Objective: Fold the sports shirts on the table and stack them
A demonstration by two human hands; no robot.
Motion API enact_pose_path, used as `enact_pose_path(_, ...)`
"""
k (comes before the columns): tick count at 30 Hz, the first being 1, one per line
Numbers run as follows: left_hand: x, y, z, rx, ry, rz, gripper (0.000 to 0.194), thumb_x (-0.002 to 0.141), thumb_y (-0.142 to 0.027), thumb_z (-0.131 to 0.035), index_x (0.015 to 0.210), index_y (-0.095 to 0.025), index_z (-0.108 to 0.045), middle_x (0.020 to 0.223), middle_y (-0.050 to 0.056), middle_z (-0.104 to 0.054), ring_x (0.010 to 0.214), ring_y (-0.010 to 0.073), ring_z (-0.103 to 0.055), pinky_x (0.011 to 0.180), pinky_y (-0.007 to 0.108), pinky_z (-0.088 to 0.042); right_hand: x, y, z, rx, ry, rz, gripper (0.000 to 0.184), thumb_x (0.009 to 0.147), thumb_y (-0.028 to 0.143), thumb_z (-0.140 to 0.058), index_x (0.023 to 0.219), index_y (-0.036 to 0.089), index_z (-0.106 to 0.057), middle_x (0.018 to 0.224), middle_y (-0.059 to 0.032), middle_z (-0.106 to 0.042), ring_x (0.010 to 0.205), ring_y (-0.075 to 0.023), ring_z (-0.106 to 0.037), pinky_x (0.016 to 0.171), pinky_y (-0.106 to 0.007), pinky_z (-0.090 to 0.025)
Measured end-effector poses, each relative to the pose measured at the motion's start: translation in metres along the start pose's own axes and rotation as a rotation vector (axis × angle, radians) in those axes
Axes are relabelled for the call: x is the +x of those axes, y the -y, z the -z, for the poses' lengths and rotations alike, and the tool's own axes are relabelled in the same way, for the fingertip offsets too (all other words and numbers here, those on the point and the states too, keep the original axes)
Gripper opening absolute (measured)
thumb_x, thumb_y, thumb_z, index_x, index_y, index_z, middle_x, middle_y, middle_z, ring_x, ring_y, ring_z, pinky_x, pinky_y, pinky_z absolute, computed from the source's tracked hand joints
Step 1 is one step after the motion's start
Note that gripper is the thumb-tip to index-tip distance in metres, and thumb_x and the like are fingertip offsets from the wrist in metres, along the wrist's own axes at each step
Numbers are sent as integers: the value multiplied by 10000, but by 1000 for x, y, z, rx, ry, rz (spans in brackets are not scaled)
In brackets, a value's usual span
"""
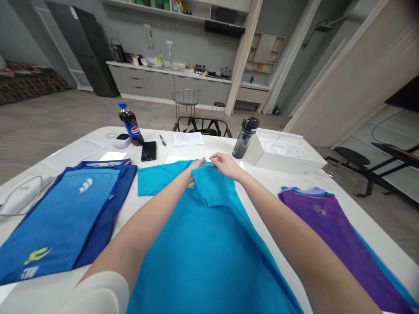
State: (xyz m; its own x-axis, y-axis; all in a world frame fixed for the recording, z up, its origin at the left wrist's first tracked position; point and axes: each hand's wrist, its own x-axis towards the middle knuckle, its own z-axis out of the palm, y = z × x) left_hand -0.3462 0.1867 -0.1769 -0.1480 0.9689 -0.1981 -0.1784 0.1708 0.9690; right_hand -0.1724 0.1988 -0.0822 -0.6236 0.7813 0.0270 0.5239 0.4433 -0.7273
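Note:
A turquoise T-shirt (203,248) lies spread on the white table in front of me, its body reaching down to the bottom of the view. One sleeve stretches out flat to the left, while the other is folded inward over the upper body. At the shirt's far edge, near the neckline, my left hand (196,165) is closed on the fabric, its fingers partly hidden. Close beside it, my right hand (226,165) pinches the same edge where the folded sleeve begins.
Folded blue shirts (75,187) lie at left, a purple shirt (330,235) at right. Along the table's (262,209) far side are a cola bottle (132,126), a phone (149,151), a pen (163,140), a paper sheet (188,138), a dark water bottle (245,137) and a white box (284,150).

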Motion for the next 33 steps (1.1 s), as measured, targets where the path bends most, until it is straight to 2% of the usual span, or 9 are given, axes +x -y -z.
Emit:
enact_pose_path(3,-37,10,42,74,2,167,580,860,-691,-598,1145,-186,-609,1073,138,-744,910,241,-727,827,357,-574,16,-30,-35,-332,-112,-82,435,908,119,-459,1285,200,-660,1208,-127,-665,1058,-239,-614,898,-355,-493)
enact_pose_path(5,-56,18,53,269,-33,143,588,846,-645,-654,1216,-192,-595,1134,141,-734,961,247,-717,867,349,-559,19,-54,-46,-523,-132,-156,551,890,100,-450,1400,242,-601,1387,-153,-568,1240,-313,-522,993,-471,-456)
enact_pose_path(8,-72,31,47,688,-94,-49,502,814,-401,-768,1237,-182,-607,1133,149,-723,1022,288,-692,911,384,-537,23,-83,-49,-686,-99,-212,562,921,133,-425,1430,315,-580,1531,-130,-449,1346,-371,-408,1026,-608,-396)
enact_pose_path(12,-79,44,28,949,-171,-203,402,839,-144,-688,1232,-196,-621,1170,156,-692,1063,301,-678,921,409,-525,26,-103,-46,-737,-87,-267,373,979,254,-438,1261,297,-678,1511,-129,-450,1330,-358,-399,1009,-610,-391)
enact_pose_path(16,-75,40,27,893,-208,-274,269,872,-96,-630,1111,-214,-664,1041,101,-717,989,257,-687,884,371,-531,27,-105,-41,-762,-184,-256,306,1017,334,-418,1127,231,-685,1361,-155,-530,1232,-321,-452,966,-517,-414)
enact_pose_path(22,-48,16,47,805,-333,-399,173,903,-122,-606,1033,-216,-672,1076,73,-722,1035,218,-661,946,334,-500,33,-83,-38,-762,-521,-295,401,1055,315,-280,1232,146,-597,1302,-214,-531,1196,-335,-459,935,-491,-396)
enact_pose_path(24,-44,17,56,845,-328,-340,201,906,-119,-583,1061,-214,-670,1073,83,-720,1018,230,-663,935,347,-500,35,-77,-47,-745,-493,-298,399,1052,314,-286,1224,146,-604,1296,-223,-538,1190,-345,-468,938,-501,-388)
enact_pose_path(27,-47,25,72,1015,-314,-282,229,935,-158,-530,1110,-212,-667,1139,117,-691,1082,269,-641,975,397,-476,32,-75,-69,-698,-339,-238,365,1038,349,-359,1226,169,-615,1314,-208,-550,1189,-345,-485,955,-509,-385)
enact_pose_path(33,-42,30,124,1315,-426,-380,339,972,-256,-468,1277,-207,-607,1417,171,-551,1354,321,-475,1191,533,-256,24,-85,-108,-670,-264,-114,385,1046,416,-367,1257,202,-607,1350,-161,-579,1236,-322,-481,1030,-498,-336)
